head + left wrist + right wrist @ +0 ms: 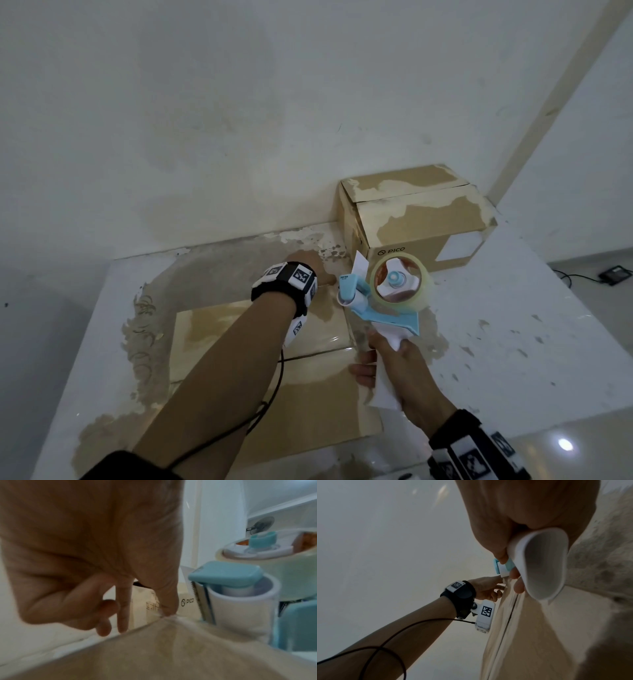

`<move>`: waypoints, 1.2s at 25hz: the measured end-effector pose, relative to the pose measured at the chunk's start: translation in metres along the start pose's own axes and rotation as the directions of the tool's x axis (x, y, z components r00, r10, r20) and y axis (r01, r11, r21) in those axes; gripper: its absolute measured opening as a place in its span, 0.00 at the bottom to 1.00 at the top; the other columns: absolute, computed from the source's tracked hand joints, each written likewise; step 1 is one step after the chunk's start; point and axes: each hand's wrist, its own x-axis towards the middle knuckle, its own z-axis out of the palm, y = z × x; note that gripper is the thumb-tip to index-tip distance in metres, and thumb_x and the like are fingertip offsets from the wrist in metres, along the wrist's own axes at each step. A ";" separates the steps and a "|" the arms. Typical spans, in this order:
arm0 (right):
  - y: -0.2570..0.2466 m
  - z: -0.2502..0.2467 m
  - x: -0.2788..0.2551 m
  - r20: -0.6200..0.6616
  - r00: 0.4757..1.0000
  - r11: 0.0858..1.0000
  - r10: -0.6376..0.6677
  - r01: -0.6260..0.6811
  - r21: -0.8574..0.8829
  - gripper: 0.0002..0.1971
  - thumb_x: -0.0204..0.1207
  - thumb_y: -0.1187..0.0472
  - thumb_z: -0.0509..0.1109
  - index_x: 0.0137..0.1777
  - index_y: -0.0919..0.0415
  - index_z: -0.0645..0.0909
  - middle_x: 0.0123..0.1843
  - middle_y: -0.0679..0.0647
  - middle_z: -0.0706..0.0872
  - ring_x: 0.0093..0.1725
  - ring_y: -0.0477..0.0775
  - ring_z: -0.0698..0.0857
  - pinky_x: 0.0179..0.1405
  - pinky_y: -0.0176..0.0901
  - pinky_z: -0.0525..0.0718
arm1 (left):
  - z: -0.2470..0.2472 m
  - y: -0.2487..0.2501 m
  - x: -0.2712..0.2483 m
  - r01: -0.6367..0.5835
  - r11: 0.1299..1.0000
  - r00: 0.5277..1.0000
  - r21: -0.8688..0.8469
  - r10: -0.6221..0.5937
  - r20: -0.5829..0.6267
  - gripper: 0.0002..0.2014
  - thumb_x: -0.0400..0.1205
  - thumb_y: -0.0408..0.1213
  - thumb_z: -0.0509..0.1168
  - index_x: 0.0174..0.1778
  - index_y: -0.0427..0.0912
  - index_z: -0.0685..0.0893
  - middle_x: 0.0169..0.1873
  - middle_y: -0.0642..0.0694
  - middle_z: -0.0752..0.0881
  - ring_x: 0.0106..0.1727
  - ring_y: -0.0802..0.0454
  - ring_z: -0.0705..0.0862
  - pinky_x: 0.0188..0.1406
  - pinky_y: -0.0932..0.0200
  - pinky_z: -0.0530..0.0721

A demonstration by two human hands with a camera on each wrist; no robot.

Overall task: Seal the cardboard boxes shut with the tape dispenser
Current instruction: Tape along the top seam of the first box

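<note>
A closed cardboard box (325, 394) (171, 655) (539, 635) lies flat in front of me, its centre seam (315, 354) running left to right. My left hand (305, 263) (102, 561) (484, 588) reaches over the box's far edge, and one fingertip (169, 609) presses there while the other fingers hang down behind. My right hand (404, 373) (513, 520) grips the white handle of the blue and white tape dispenser (394, 308) (240, 601) (544, 563). Its clear tape roll (400, 284) (291, 574) faces up, and its toothed head sits at the far right corner beside my left fingers.
A second brown box (421, 219) (187, 601) marked PICO stands against the wall at the back right, just behind the dispenser. The white table (513, 325) has a peeled, stained top. A black device with a cable (615, 274) lies on the floor at right.
</note>
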 end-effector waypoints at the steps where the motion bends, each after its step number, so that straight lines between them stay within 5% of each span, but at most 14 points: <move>1: 0.001 0.000 0.001 -0.005 1.000 1.000 0.003 -0.003 0.001 0.12 0.81 0.55 0.66 0.51 0.67 0.79 0.29 0.60 0.86 0.35 0.65 0.90 0.43 0.56 0.89 | -0.001 -0.003 0.001 -0.030 0.999 0.999 -0.017 0.029 -0.038 0.24 0.78 0.53 0.67 0.63 0.39 0.81 0.61 0.40 0.83 0.61 0.41 0.82 0.56 0.52 0.78; 4: 0.001 0.000 0.000 -0.007 1.000 1.000 0.002 -0.002 0.000 0.13 0.81 0.55 0.67 0.51 0.67 0.79 0.29 0.60 0.86 0.33 0.63 0.90 0.39 0.54 0.90 | 0.003 -0.015 -0.003 -0.262 0.922 0.965 -0.286 0.260 -0.048 0.15 0.81 0.45 0.65 0.62 0.46 0.82 0.63 0.44 0.83 0.64 0.45 0.80 0.62 0.53 0.76; 7: -0.004 0.003 -0.002 0.014 0.999 0.999 0.045 -0.045 0.018 0.10 0.82 0.57 0.65 0.49 0.66 0.79 0.31 0.61 0.84 0.32 0.62 0.88 0.35 0.49 0.88 | 0.019 -0.025 -0.013 -0.345 0.881 0.927 -0.324 0.374 0.033 0.14 0.85 0.40 0.59 0.65 0.49 0.83 0.66 0.47 0.82 0.66 0.48 0.78 0.66 0.54 0.72; 12: -0.007 0.004 0.000 0.057 0.998 0.999 0.014 -0.012 -0.036 0.10 0.81 0.58 0.66 0.46 0.65 0.79 0.30 0.61 0.83 0.39 0.68 0.88 0.43 0.58 0.87 | 0.034 -0.044 -0.019 -0.265 0.935 0.960 -0.234 0.278 0.022 0.20 0.88 0.46 0.51 0.75 0.50 0.75 0.75 0.45 0.76 0.71 0.44 0.75 0.71 0.53 0.69; 18: -0.007 -0.003 0.001 0.086 0.996 0.996 -0.008 0.015 -0.086 0.10 0.80 0.59 0.67 0.42 0.67 0.80 0.25 0.59 0.77 0.22 0.59 0.78 0.30 0.52 0.83 | 0.034 -0.038 -0.016 -0.204 0.964 0.975 -0.173 0.217 0.056 0.21 0.89 0.46 0.49 0.76 0.47 0.75 0.77 0.43 0.73 0.75 0.42 0.72 0.74 0.52 0.65; 23: 0.009 -0.023 -0.019 0.076 0.996 0.975 -0.036 0.052 -0.218 0.16 0.78 0.52 0.70 0.33 0.62 0.79 0.22 0.58 0.78 0.22 0.58 0.79 0.29 0.49 0.81 | 0.039 -0.039 -0.012 -0.174 0.963 0.984 -0.205 0.180 0.012 0.20 0.87 0.47 0.52 0.69 0.47 0.81 0.73 0.43 0.79 0.71 0.41 0.76 0.72 0.52 0.70; 27: 0.039 -0.042 -0.057 0.014 0.995 0.976 0.102 -0.097 -0.195 0.15 0.77 0.56 0.72 0.37 0.69 0.81 0.26 0.64 0.84 0.26 0.63 0.85 0.30 0.49 0.85 | 0.040 -0.040 -0.010 -0.168 0.958 0.984 -0.232 0.175 0.010 0.19 0.87 0.47 0.53 0.64 0.45 0.84 0.70 0.41 0.81 0.67 0.41 0.79 0.70 0.51 0.73; 30: 0.055 -0.039 -0.061 0.017 0.996 0.987 0.090 -0.087 -0.132 0.12 0.78 0.60 0.71 0.46 0.72 0.84 0.33 0.72 0.90 0.33 0.68 0.91 0.33 0.51 0.90 | 0.038 -0.038 -0.015 -0.190 0.952 0.982 -0.240 0.188 -0.031 0.18 0.87 0.44 0.53 0.70 0.46 0.79 0.71 0.41 0.78 0.69 0.41 0.77 0.69 0.52 0.72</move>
